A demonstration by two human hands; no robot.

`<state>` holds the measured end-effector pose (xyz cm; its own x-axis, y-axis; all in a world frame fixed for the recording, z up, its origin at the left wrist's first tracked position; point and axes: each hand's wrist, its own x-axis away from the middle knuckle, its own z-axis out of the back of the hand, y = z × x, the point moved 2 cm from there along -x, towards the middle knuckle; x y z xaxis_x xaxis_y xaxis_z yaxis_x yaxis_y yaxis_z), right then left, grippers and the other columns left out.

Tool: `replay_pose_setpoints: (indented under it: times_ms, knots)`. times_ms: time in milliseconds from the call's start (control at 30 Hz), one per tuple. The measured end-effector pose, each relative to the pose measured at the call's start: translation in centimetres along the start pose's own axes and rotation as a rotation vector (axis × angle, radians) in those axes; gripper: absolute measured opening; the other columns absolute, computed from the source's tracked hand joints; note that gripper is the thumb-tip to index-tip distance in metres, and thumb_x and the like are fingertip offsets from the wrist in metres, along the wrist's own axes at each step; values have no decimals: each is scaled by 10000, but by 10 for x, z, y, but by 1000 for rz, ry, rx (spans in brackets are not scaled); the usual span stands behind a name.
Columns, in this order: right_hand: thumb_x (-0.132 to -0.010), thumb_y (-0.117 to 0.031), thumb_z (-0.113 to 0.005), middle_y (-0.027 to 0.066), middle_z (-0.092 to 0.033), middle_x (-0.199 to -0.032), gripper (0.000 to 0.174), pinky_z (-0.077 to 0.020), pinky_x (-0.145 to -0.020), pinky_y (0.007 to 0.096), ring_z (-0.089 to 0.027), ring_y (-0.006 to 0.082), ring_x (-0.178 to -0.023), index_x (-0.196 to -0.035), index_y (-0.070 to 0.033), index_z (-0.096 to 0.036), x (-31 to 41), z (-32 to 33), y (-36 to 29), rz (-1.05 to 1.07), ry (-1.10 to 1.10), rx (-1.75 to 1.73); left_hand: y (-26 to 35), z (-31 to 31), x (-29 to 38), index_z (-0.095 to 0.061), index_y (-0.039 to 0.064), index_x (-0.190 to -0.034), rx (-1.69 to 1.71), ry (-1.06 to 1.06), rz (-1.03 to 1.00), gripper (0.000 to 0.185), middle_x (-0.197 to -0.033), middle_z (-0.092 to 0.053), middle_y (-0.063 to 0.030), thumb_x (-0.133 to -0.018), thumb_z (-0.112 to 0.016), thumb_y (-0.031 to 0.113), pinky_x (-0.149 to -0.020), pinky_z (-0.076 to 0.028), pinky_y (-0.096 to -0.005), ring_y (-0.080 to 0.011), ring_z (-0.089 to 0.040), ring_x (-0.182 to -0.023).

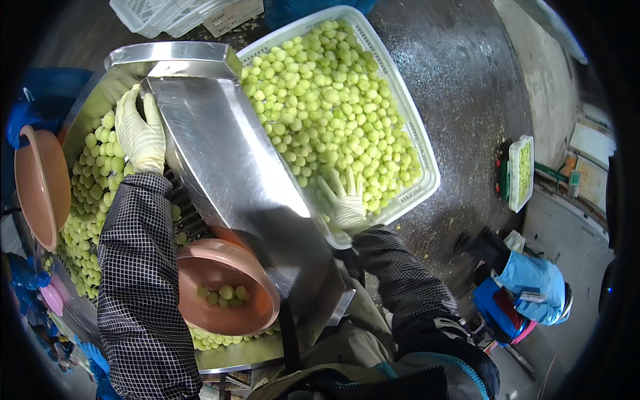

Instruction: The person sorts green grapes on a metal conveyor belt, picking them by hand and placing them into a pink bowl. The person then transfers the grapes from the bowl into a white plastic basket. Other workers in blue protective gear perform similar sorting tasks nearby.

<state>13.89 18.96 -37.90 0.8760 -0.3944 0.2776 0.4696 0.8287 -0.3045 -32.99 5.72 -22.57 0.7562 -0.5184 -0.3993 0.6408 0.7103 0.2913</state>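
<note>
My left hand point(141, 132), in a pale glove, is at the inner corner of a steel sorting trough point(90, 112). Its thumb and fingers are apart, beside a heap of round green fruits point(97, 185). Spread over the near edge of a white plastic crate point(425, 165), my gloved right hand point(347, 202) has its fingertips against the green fruits point(330, 110) that fill it. Between the two hands slopes a bare steel chute point(225, 135). Below my left hand, dark rollers or bars point(192, 217) show partly, hidden by my sleeve.
A pinkish-brown basin point(227, 300) with several fruits sits by my left forearm. Another basin point(42, 187) stands at the far left. White crates point(165, 15) lie at the top. A person in blue point(532, 285) is at the right, below a small fruit-filled crate point(522, 172).
</note>
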Motion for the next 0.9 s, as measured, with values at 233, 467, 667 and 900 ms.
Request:
replay_pose_setpoints:
  times_ms: [233, 467, 667, 900]
  knots:
    - [-886, -546, -756, 140, -232, -1776, 861, -153, -1283, 710, -189, 507, -1602, -1634, -248, -452, 40, 15, 71, -267, 10, 136, -10, -6, 4, -651, -12, -1381, -10, -7, -8, 462, -1388, -665, -207, -1079, -619, 336, -1152, -456, -450, -378, -612, -1307]
    - [-846, -429, -814, 308, -206, -1735, 968, -158, -1292, 688, -200, 589, -1563, -1671, -176, -375, 18, 45, 46, -589, 26, 73, 2, 5, 2, -683, -13, -1302, -6, 39, -3, 384, -1290, -693, -187, -1056, -625, 277, -1111, -477, -425, -358, -634, -1238]
    - [-935, -37, -710, 295, -495, -1584, 593, -454, -1196, 487, -552, 425, -1412, -1509, -44, -564, -43, 106, -21, -58, 482, -212, 12, 11, -3, -660, 18, -1348, -7, -3, 71, 417, -1343, -666, -200, -1051, -612, 307, -1198, -390, -490, -372, -564, -1335]
    - [-982, -100, -580, 239, -762, -1198, 449, -573, -872, 440, -746, 341, -933, -1388, 86, -630, -188, 281, -177, 469, 712, -514, 1, 13, 4, -669, 2, -1335, -62, 23, 139, 390, -1388, -656, -206, -1027, -631, 237, -1214, -396, -498, -408, -556, -1362]
